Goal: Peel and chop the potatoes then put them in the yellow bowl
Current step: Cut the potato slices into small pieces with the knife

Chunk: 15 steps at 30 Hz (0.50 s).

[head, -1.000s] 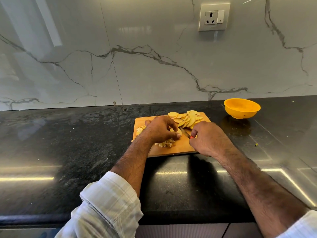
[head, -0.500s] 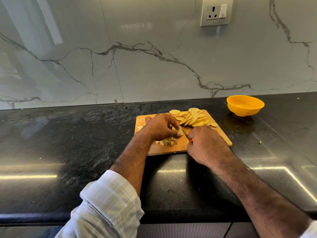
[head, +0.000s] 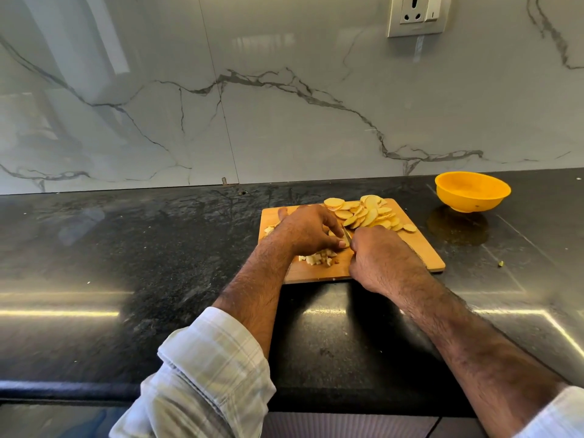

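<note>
Head view shows your two forearms reaching in from the bottom of the frame, a rolled checked sleeve (head: 202,368) on the left one at lower centre. Just above them, in the middle of the frame, a wooden cutting board (head: 423,248) lies flat on the black counter (head: 126,263).

Your right hand (head: 382,260) is closed round a knife handle that it hides almost wholly; only a short bit of the blade (head: 346,233) shows, slanting between your two hands. Your left hand (head: 308,230) rests on the board with its fingers curled down, the fingertips pressing on a potato piece right beside the blade; most of that piece is covered.

Small chopped bits (head: 319,259) lie on the board just below your left hand. Potato slices (head: 366,214) are piled on the board's far right part, above your right hand.

Further right, in the centre right of the frame, the yellow bowl (head: 472,192) stands on the counter, apart from the board.

Behind everything runs a white veined marble wall (head: 284,121), with a socket plate (head: 417,14) at the upper right. No writing or brand can be read anywhere.
</note>
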Tool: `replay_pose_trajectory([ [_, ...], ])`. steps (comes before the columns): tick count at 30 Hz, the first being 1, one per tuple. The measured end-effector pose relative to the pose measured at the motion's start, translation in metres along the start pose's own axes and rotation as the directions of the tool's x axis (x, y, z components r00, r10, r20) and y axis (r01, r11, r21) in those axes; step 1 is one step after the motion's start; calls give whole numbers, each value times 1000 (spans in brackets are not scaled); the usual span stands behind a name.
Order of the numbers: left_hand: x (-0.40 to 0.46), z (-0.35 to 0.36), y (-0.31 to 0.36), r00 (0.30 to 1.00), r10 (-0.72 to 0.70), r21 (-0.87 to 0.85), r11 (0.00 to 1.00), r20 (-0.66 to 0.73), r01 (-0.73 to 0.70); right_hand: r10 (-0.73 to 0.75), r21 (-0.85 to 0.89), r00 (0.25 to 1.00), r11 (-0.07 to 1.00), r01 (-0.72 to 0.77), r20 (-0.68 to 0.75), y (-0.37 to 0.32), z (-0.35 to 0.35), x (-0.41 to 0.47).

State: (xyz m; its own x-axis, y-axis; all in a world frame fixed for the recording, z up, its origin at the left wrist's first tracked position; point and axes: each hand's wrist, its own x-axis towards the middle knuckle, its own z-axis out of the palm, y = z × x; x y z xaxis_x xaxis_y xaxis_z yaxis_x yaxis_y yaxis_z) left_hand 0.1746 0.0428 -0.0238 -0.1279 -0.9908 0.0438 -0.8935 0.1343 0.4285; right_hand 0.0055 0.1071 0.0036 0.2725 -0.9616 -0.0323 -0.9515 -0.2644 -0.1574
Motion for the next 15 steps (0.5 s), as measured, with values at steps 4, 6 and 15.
replay_pose_trajectory([
  [4,-4,-1,3,1000,8,59,998,-19,-7,-14,-20,1000,1000,15,22,0,-1,-7],
  [6,-4,0,-1,1000,14,42,999,-16,-13,-1,-12,1000,1000,1,21,2,-1,-11],
  [15,-1,1,-7,999,26,3,1000,-36,-26,27,56,999,998,-24,-45,2,1,-15],
])
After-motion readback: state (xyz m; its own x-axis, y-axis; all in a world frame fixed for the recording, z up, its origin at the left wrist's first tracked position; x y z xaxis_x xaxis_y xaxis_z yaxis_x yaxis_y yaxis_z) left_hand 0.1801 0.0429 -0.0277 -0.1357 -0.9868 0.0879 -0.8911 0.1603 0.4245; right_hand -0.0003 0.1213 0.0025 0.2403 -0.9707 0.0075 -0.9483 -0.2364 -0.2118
